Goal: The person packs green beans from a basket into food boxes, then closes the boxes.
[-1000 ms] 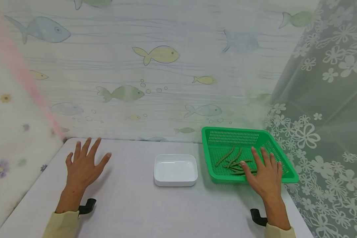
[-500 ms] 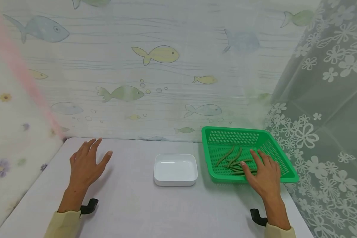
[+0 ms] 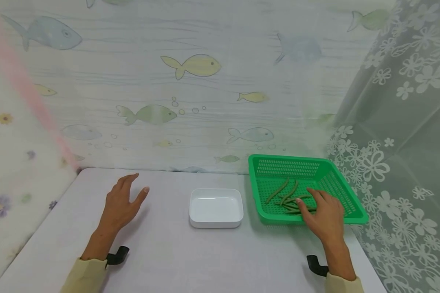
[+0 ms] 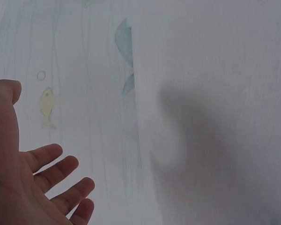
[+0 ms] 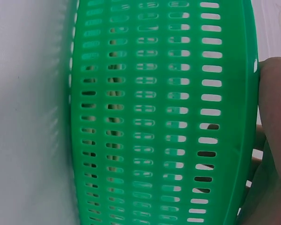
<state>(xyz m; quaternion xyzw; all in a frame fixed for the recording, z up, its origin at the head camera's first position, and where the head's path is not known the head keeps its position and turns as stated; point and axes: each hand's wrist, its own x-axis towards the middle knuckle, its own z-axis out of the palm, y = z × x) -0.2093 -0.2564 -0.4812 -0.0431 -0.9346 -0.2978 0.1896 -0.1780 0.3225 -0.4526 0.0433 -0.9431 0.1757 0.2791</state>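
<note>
A white-covered counter (image 3: 183,260) spread across the foreground, with cloth hangings on three sides. Nearest, at its front, were two pale yellow cuffs, the left one (image 3: 84,274) and the right one (image 3: 342,283). A bent black piece jutted inward beside each wrist, one at the left (image 3: 119,255) and one at the right (image 3: 317,266).

The left hand (image 3: 122,205) hung over the counter, released, its fingers loosely bent and its thumb held apart; the left wrist view showed gaps between the fingers and a soft shadow on the white cover.

The right hand (image 3: 325,215) was likewise released, its fingers relaxed and slightly bent, reaching over the front rim of a green basket (image 3: 280,220). In the right wrist view the basket's slotted side filled most of the frame, so whether the thumb tip touched the green beans (image 3: 289,198) could not be made out.

Between the hands stood a shallow white dish (image 3: 216,224), just beside the basket. The beans lay loosely on the basket floor, most of them bunched near the thumb.

Farther off, a flowered cloth (image 3: 14,171) with a pink band hung at the left, a grey lace curtain (image 3: 410,171) at the right, and a fish-patterned sheet (image 3: 205,122) behind the counter.
</note>
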